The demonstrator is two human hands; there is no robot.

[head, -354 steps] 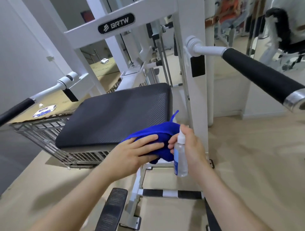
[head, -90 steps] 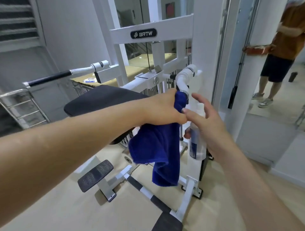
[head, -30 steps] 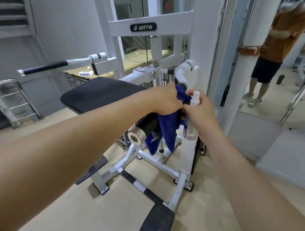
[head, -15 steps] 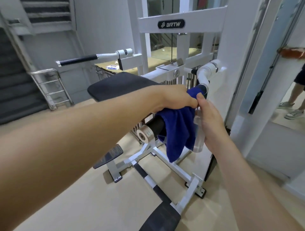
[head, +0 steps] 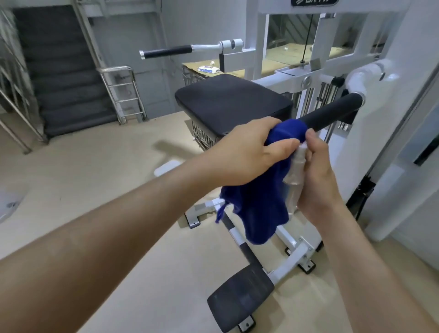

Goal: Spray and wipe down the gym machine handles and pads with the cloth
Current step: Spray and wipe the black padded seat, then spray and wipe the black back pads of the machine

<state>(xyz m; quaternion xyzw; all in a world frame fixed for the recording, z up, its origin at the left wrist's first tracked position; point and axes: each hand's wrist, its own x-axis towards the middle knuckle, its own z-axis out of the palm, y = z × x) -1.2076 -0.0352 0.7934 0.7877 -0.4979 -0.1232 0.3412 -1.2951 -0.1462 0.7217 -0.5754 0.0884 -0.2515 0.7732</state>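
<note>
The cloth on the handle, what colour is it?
Deep blue cloth, clearest in the head view.

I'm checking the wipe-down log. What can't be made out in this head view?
All in the head view:
- Near end of the handle: wrapped in the cloth under the left hand.
- Label and fill level of the bottle: blurred, partly covered by the right hand.
- The logo plate: cut by the top edge.
- Print on the far pack: too small.
</note>
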